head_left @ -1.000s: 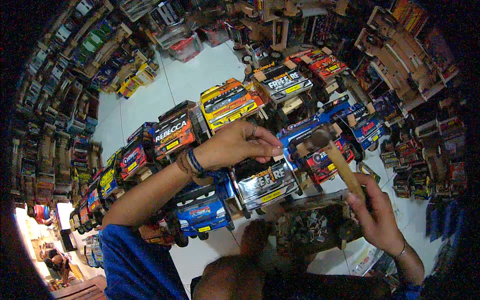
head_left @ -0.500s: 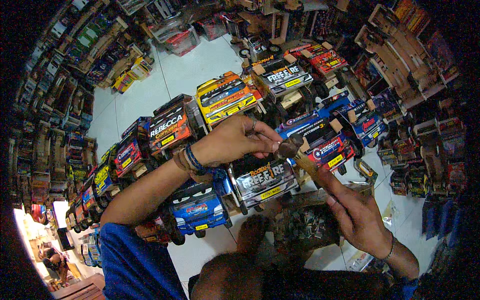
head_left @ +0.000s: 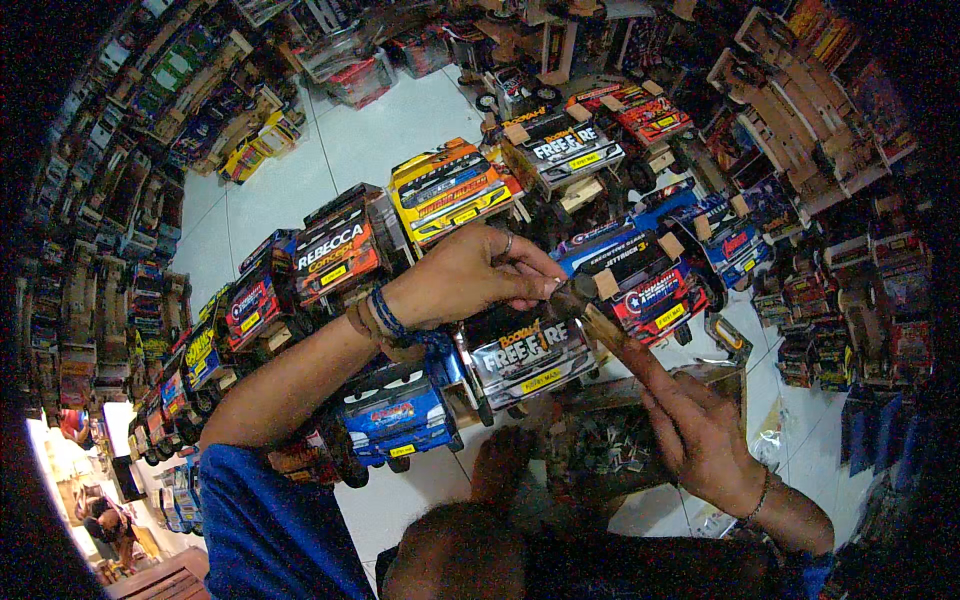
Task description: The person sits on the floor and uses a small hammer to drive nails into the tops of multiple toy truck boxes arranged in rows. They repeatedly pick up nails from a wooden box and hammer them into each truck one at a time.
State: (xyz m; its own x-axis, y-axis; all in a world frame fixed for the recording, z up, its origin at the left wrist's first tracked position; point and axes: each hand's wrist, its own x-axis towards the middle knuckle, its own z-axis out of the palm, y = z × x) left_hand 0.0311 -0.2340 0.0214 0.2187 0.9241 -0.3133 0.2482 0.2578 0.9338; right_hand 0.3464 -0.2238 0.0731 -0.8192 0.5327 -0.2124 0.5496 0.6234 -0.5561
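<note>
In the middle, my left hand point(head_left: 462, 278) reaches over a black and silver toy truck point(head_left: 528, 358) with thumb and fingers pinched together. What they pinch is too small to make out. A hammer point(head_left: 607, 333) with a wooden handle and dark head is gripped in my right hand point(head_left: 708, 440), its index finger stretched along the handle. The hammer's head is right beside my left fingertips, above the rear part of the truck. Just left of this truck stands a blue toy truck point(head_left: 397, 412), under my left forearm.
Several toy trucks, including a yellow one point(head_left: 452, 190) and a blue-and-black one point(head_left: 655, 290), stand in rows on white tiles point(head_left: 375, 130). A wooden box point(head_left: 715, 395) with small pieces is below the hammer. Stacked wooden toys point(head_left: 800, 130) line both sides. At far left another person point(head_left: 108, 525) is visible.
My right hand and the hammer have shifted slightly left and down. My left hand keeps its pinch at nearly the same spot.
</note>
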